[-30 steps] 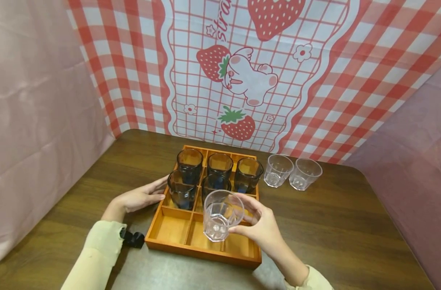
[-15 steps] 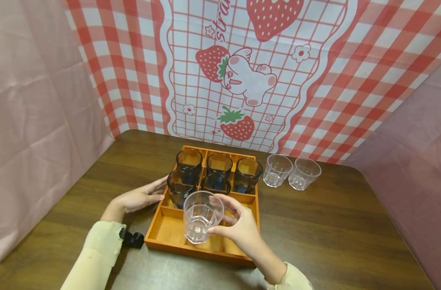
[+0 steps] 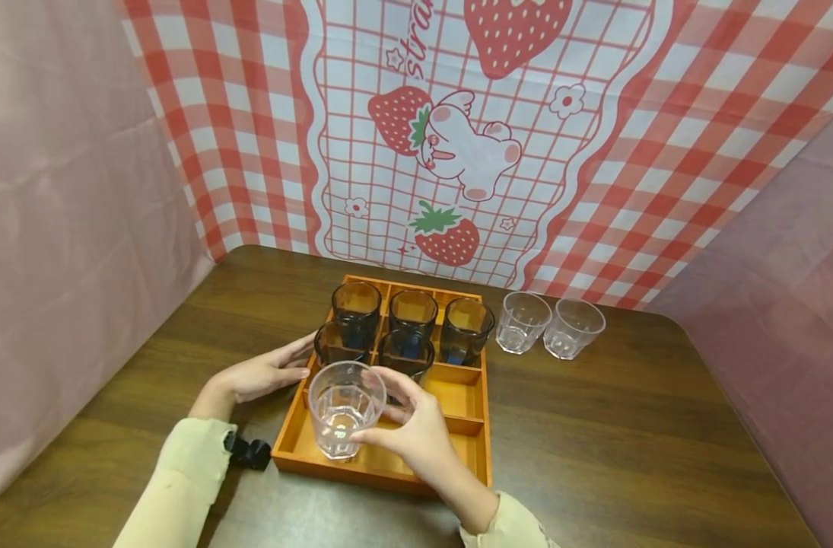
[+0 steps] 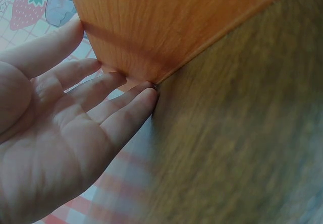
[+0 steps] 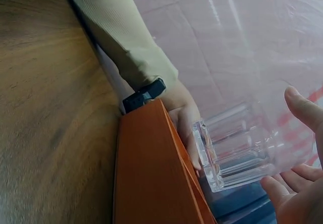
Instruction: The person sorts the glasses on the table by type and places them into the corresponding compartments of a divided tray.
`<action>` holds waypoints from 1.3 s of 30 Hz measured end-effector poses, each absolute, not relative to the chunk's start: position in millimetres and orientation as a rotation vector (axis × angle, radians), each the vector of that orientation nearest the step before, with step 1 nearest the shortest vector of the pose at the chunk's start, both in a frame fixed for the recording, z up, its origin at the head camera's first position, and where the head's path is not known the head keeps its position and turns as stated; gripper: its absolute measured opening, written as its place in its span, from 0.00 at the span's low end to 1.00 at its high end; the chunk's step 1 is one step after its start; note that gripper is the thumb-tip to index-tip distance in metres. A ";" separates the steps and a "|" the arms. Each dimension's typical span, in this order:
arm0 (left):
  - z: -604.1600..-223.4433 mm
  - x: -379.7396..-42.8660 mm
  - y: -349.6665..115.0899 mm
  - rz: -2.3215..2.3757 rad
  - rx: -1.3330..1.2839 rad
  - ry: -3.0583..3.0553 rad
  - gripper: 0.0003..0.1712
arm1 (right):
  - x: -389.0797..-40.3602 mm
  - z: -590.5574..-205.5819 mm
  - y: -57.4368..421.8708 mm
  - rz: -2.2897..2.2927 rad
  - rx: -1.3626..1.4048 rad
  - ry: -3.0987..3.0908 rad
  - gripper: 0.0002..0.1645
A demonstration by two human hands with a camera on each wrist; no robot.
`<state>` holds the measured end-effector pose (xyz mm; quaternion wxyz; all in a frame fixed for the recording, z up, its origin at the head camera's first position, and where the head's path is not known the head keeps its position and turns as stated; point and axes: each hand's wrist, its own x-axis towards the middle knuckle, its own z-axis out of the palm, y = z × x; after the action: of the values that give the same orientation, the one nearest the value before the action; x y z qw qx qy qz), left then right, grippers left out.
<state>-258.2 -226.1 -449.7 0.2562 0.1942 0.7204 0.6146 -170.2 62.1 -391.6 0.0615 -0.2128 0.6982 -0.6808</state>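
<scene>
The clear, colourless tumbler with a faceted lower body [image 3: 337, 415] is above the near-left part of the orange-brown wooden tray with square compartments [image 3: 363, 473], its mouth upward. It is probably glass or hard clear plastic; the pictures do not settle which. Either way it should handle as stiff and fairly light, smooth enough to slip, and liable to crack or chip if knocked against the wood. The right hand [image 3: 416, 430] grips its side, thumb towards the near face and fingers towards the far one. That seems a sound hold, since the walls flare towards the rim and the thick, angular base is free. The left hand [image 3: 268, 374] rests against the tray's left wall, fingers extended and well apart from the right hand.

The tray is rigid, with fine straight grain and thin dividers; a light grip on its outer wall should steady it. Within it, towards the back, stand five smoky, dark, round-mouthed tumblers [image 3: 412, 313], glossy and see-through. Just beyond the tray's right side, two matching clear tumblers [image 3: 522, 326] stand on the brown, wood-grained desk [image 3: 628, 426].
</scene>
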 end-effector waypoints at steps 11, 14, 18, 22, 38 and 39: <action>-449.9 -258.2 -226.0 1.683 0.518 1.945 0.43 | -170.8 -399.6 46.5 -2.067 -0.634 2.145 0.48; -450.1 -258.3 -225.9 1.688 0.521 1.940 0.43 | -171.2 -401.5 44.8 -2.060 -0.636 2.167 0.48; -450.4 -258.2 -226.2 1.692 0.534 1.937 0.43 | -171.9 -402.6 42.8 -2.068 -0.644 2.173 0.48; -449.9 -257.6 -226.9 1.693 0.536 1.937 0.43 | -172.6 -403.1 40.7 -2.075 -0.657 2.157 0.47; -449.6 -257.3 -226.5 1.677 0.511 1.956 0.43 | -170.5 -413.5 37.2 -2.001 -0.649 2.181 0.46; -449.2 -257.1 -226.3 1.676 0.509 1.955 0.43 | -170.5 -414.0 37.2 -1.997 -0.650 2.183 0.46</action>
<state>-257.1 -226.3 -449.2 0.2554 0.1876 0.7202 0.6172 -170.5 37.2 -414.0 0.0561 -0.2142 0.7196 -0.6581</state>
